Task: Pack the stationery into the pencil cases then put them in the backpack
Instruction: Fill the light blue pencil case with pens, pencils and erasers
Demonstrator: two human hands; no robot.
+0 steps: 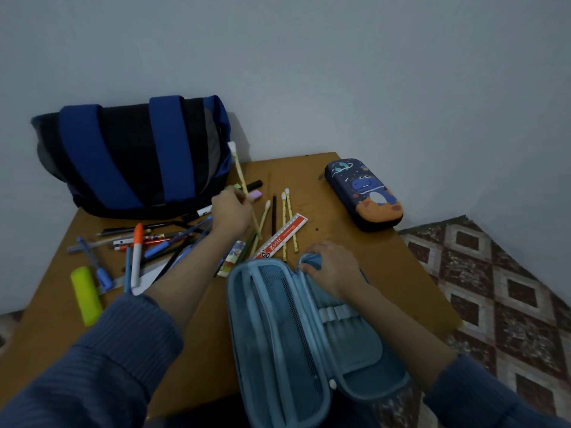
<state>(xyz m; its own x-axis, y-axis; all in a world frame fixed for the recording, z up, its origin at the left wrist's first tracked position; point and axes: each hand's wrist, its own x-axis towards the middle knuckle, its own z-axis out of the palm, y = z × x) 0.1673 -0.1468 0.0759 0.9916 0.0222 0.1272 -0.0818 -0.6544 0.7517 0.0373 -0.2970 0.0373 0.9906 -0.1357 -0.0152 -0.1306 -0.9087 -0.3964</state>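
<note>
Pinching a yellow pencil about mid-length in the left hand, fingers curled round it, white eraser tip up and leaning away toward the blue backpack. Hard to tell whether the lower tip touches the table or hangs just above it.

Gripping the far end of the open light-blue pencil case with the right hand, fingers hooked over the rim, holding it steady.

Case lying nearer the body and to the right of the left hand, its long axis running from far to near. Pencil steeply tilted, so well off that line. Probably calls for drawing the left hand back and rightward, then tipping the pencil flat and in line with the case's length before lowering it in. Clearly a job for the left hand, with the right occupied on the rim.

Left to pack, judging by the layout: 3 more yellow pencils and 1 dark one beside the red ruler just beyond the case, plus the heap of pens further left. Closed dinosaur pencil case at the far right edge, well apart from both hands.
</note>
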